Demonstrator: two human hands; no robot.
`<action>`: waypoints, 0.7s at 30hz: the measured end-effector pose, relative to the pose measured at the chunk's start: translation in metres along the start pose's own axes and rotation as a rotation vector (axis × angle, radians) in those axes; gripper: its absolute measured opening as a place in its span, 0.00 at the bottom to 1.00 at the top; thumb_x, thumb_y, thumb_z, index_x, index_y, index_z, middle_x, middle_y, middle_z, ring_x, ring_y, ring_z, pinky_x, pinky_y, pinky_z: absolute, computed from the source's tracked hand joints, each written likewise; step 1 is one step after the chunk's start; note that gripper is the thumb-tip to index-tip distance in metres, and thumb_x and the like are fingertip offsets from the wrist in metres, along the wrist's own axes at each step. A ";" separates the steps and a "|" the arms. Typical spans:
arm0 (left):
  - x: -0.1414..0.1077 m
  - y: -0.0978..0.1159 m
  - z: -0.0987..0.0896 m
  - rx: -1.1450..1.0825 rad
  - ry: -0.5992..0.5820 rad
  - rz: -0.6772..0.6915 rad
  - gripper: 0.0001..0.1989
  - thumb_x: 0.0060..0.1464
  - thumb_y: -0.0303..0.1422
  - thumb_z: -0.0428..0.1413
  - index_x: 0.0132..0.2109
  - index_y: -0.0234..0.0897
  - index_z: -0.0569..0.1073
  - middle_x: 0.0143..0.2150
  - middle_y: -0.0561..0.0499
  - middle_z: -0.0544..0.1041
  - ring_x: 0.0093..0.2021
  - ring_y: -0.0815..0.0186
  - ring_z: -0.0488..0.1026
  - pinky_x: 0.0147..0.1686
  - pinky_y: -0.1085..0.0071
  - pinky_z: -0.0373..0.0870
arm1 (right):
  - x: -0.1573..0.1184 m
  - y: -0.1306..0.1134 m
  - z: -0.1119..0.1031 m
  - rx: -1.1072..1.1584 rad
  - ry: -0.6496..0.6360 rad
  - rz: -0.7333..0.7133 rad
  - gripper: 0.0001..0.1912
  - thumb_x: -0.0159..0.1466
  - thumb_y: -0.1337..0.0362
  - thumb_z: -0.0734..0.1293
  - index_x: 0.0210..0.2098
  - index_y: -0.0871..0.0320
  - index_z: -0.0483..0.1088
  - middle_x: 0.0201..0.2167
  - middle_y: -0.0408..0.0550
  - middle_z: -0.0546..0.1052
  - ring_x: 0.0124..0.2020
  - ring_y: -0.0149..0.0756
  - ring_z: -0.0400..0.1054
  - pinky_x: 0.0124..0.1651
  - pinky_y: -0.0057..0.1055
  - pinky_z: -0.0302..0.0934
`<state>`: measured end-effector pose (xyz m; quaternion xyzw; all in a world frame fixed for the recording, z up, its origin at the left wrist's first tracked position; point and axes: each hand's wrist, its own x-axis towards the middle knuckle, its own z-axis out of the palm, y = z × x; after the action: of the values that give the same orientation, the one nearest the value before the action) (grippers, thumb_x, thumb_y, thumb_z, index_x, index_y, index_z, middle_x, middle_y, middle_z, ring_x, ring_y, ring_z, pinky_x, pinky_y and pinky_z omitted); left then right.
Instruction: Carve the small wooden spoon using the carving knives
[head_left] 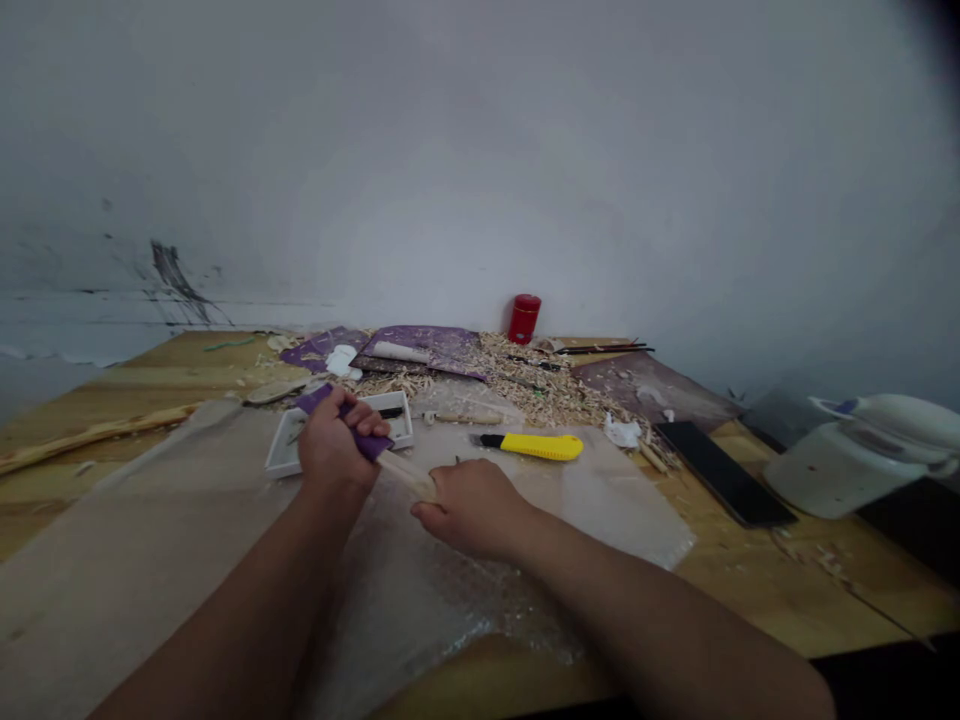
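Observation:
My left hand (337,440) is closed around a strip of purple sandpaper (371,445), which is folded about a pale wooden stick (407,474). Lower and to the right, my right hand (474,508) grips the other end of that stick, with its tip hidden inside the fingers. The stick slants between the two hands above a plastic sheet (600,500). Just beyond my right hand lies a yellow utility knife (541,446) with its blade end pointing left. Behind my left hand, a white tray (283,452) holds something dark.
Wood shavings (555,395) are heaped along the back beside purple sheets (442,343). A red canister (524,318) stands against the wall. To the right are a black phone-like slab (724,474) and a white pot (832,465). A long wooden stick (97,437) lies left.

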<state>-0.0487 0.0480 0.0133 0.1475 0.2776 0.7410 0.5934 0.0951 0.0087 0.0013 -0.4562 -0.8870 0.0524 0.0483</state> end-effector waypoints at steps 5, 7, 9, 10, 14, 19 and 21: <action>-0.017 -0.023 0.007 0.059 -0.057 -0.100 0.07 0.45 0.29 0.50 0.23 0.35 0.59 0.13 0.61 0.51 0.11 0.77 0.52 0.13 0.78 0.53 | 0.003 0.001 0.003 0.010 -0.005 -0.032 0.19 0.58 0.52 0.53 0.32 0.59 0.68 0.29 0.50 0.74 0.29 0.39 0.67 0.29 0.30 0.56; -0.015 -0.020 0.007 0.063 -0.057 -0.100 0.07 0.45 0.29 0.50 0.23 0.35 0.59 0.13 0.61 0.51 0.11 0.77 0.51 0.13 0.78 0.53 | 0.003 0.001 0.003 0.013 -0.012 -0.025 0.19 0.58 0.52 0.53 0.33 0.59 0.68 0.29 0.50 0.74 0.29 0.39 0.67 0.29 0.30 0.57; -0.008 -0.009 0.004 0.051 -0.037 -0.075 0.07 0.45 0.29 0.49 0.23 0.35 0.59 0.13 0.61 0.50 0.11 0.77 0.51 0.13 0.78 0.53 | 0.003 0.000 0.003 0.014 -0.018 -0.009 0.20 0.58 0.52 0.54 0.33 0.59 0.68 0.29 0.51 0.74 0.29 0.38 0.67 0.29 0.30 0.56; -0.004 -0.005 0.003 0.037 -0.022 -0.045 0.08 0.45 0.29 0.49 0.22 0.35 0.58 0.13 0.61 0.50 0.11 0.77 0.51 0.12 0.78 0.53 | 0.002 -0.001 0.002 0.015 -0.017 -0.004 0.20 0.57 0.51 0.54 0.33 0.59 0.68 0.29 0.51 0.74 0.29 0.38 0.67 0.29 0.30 0.56; -0.005 -0.007 0.002 0.022 -0.018 -0.026 0.08 0.46 0.29 0.49 0.23 0.36 0.58 0.13 0.61 0.50 0.11 0.77 0.51 0.12 0.78 0.52 | 0.001 -0.001 0.000 0.013 -0.014 -0.001 0.20 0.57 0.51 0.54 0.32 0.60 0.68 0.29 0.51 0.74 0.29 0.38 0.67 0.29 0.29 0.56; -0.018 -0.021 0.008 0.050 -0.150 -0.147 0.06 0.45 0.29 0.50 0.24 0.35 0.60 0.14 0.61 0.52 0.12 0.77 0.53 0.14 0.78 0.55 | 0.003 -0.001 0.000 0.028 -0.001 -0.024 0.17 0.58 0.54 0.54 0.32 0.59 0.67 0.29 0.50 0.74 0.28 0.37 0.67 0.28 0.29 0.55; -0.014 -0.012 0.008 0.043 -0.132 -0.129 0.07 0.46 0.29 0.50 0.24 0.35 0.60 0.14 0.61 0.51 0.12 0.77 0.53 0.14 0.78 0.55 | 0.003 -0.001 0.000 0.025 -0.007 -0.016 0.18 0.58 0.53 0.54 0.33 0.59 0.67 0.29 0.50 0.74 0.29 0.38 0.67 0.28 0.29 0.55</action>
<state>-0.0311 0.0381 0.0141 0.1905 0.2626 0.6839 0.6535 0.0923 0.0106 0.0015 -0.4481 -0.8902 0.0646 0.0515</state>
